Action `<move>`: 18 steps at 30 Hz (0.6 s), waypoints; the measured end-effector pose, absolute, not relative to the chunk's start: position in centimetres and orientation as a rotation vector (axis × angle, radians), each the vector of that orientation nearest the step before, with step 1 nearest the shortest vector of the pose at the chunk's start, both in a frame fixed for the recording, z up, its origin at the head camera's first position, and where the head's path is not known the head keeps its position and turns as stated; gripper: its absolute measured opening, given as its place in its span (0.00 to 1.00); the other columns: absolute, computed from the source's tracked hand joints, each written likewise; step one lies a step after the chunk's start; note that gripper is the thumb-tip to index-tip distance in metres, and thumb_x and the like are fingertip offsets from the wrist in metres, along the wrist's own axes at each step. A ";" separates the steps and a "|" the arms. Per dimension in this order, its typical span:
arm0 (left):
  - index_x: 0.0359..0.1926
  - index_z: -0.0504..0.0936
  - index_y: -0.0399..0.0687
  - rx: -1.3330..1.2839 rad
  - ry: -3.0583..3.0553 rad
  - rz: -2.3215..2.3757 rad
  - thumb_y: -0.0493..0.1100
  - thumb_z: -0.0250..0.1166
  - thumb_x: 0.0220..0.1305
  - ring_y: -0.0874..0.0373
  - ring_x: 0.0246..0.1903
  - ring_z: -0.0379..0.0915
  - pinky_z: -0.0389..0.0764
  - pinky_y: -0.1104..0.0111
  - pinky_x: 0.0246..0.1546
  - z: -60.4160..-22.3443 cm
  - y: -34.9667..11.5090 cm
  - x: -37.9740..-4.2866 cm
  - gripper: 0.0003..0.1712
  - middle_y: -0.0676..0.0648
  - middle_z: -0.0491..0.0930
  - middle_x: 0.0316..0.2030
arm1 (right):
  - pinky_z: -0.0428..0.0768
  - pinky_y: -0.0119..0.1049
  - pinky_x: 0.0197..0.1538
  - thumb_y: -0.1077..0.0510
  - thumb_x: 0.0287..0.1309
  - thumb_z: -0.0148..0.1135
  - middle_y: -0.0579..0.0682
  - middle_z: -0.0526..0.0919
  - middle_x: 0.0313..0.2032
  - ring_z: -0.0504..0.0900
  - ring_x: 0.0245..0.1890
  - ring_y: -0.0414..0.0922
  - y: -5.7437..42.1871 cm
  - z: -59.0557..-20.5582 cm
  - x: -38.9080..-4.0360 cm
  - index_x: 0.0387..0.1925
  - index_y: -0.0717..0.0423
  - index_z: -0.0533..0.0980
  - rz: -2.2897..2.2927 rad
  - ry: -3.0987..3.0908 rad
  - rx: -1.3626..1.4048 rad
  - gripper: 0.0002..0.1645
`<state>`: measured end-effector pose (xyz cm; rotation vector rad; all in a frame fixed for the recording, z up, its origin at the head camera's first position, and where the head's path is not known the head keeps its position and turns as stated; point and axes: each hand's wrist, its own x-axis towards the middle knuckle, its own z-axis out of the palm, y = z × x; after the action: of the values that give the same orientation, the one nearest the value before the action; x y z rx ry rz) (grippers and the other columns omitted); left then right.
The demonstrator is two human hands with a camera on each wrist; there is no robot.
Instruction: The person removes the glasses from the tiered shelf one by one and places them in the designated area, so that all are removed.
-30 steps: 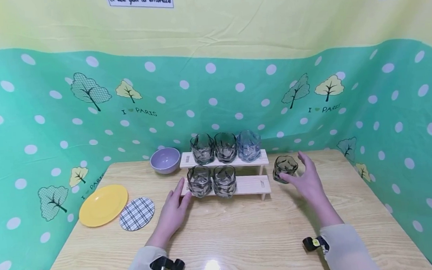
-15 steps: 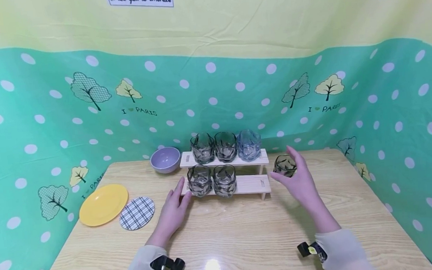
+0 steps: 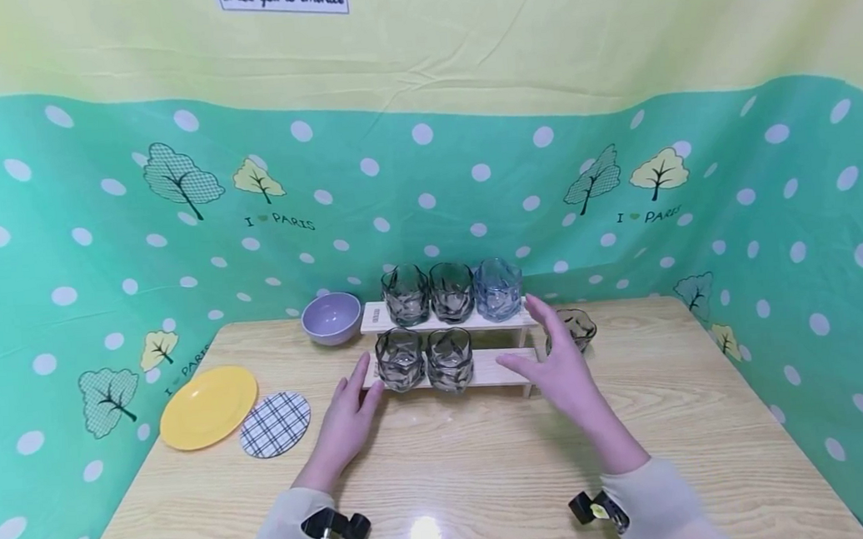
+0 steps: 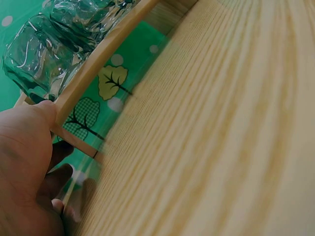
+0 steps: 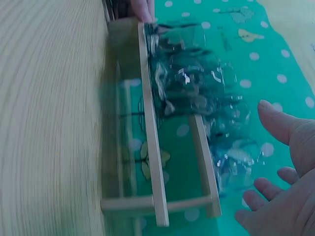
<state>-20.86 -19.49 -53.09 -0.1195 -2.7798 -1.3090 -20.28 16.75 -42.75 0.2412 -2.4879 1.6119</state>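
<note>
1. The left hand (image 3: 344,422) lies on the table (image 3: 453,477) with its fingers straight and lightly spread, the fingertips touching the left end of the rack (image 3: 494,369) at its lower shelf. It holds nothing.
2. In the left wrist view the thumb of that hand (image 4: 24,167) presses against the wooden edge of the rack (image 4: 98,61).
3. The right hand (image 3: 554,365) hovers in front of the right end of the rack, fingers spread and relaxed, thumb pointing left toward the lower shelf. It grips nothing.
4. A loose glass (image 3: 577,326) stands on the table just right of the rack, partly hidden behind the right hand's fingers (whether they touch it cannot be told).
5. In the right wrist view the same hand (image 5: 285,191) shows parted fingers beside the rack (image 5: 155,162), with blurred glasses (image 5: 197,78) above the slats.
6. The lower shelf carries two grey glasses (image 3: 424,358) at its left half; its right half is bare wood.
7. The upper shelf holds two dark glasses (image 3: 428,293) and a blue glass (image 3: 497,289) in a row.
8. A lilac bowl (image 3: 330,318) sits left of the rack near the back of the table.
9. A yellow plate (image 3: 208,407) and a checked coaster (image 3: 274,425) lie on the table's left side, just beside each other.
10. A green dotted cloth (image 3: 61,245) surrounds the table.
</note>
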 end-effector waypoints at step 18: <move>0.90 0.53 0.56 -0.124 -2.774 -1.307 0.63 0.52 0.88 0.24 0.83 0.43 0.51 0.30 0.80 -53.2 -19.5 -20.9 0.41 0.41 0.59 0.85 | 0.58 0.55 0.85 0.52 0.54 0.89 0.50 0.65 0.83 0.63 0.82 0.54 11.9 -43.7 -20.6 0.89 0.46 0.52 1.734 -2.477 0.345 0.72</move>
<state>-20.93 -19.51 -53.17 -0.1237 -2.7744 -1.3070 -20.63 11.87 -43.75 0.3449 -2.4767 1.7335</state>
